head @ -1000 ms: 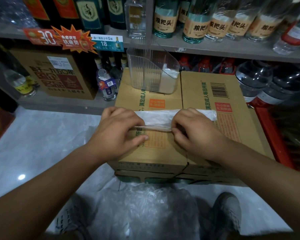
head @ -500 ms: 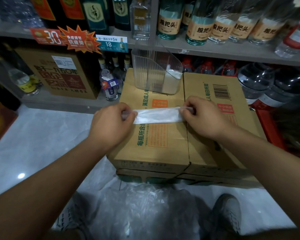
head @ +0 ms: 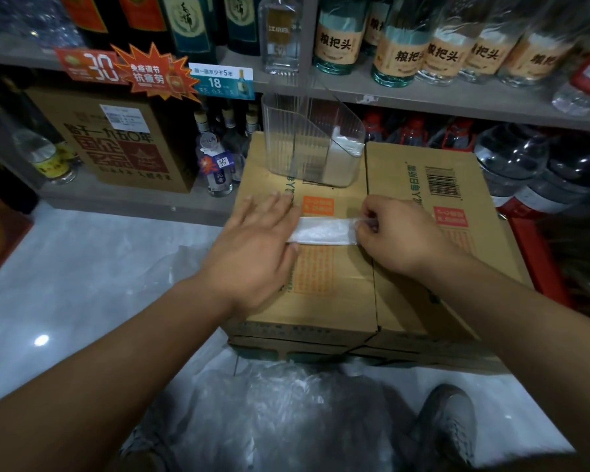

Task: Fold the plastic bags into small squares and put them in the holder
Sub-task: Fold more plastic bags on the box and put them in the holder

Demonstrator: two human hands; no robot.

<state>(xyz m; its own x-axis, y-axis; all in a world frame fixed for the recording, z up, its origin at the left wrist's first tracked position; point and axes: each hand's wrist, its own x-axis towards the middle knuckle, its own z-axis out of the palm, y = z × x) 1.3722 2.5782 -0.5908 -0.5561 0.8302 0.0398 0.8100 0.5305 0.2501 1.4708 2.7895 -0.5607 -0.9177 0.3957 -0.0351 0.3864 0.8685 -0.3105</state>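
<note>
Shop: shelved bottles (head: 334,39) w/ price tags (head: 220,82)

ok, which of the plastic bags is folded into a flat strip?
The white bag on the carton, pressed by the left hand and pinched by the right hand. The floor pile is crumpled; the stack in the holder is compact.

White plastic bag (head: 322,230) is seen folded into a narrow flat strip, laid crosswise on the cardboard box (head: 321,301). Its left end is pressed flat under the left hand (head: 252,247) and its right end is pinched by the right hand (head: 399,233). Behind it the clear ribbed holder (head: 307,144) is stood upright, with white folded bags (head: 346,155) tucked inside at the right. Crumpled bags (head: 269,413) are heaped below.
</note>
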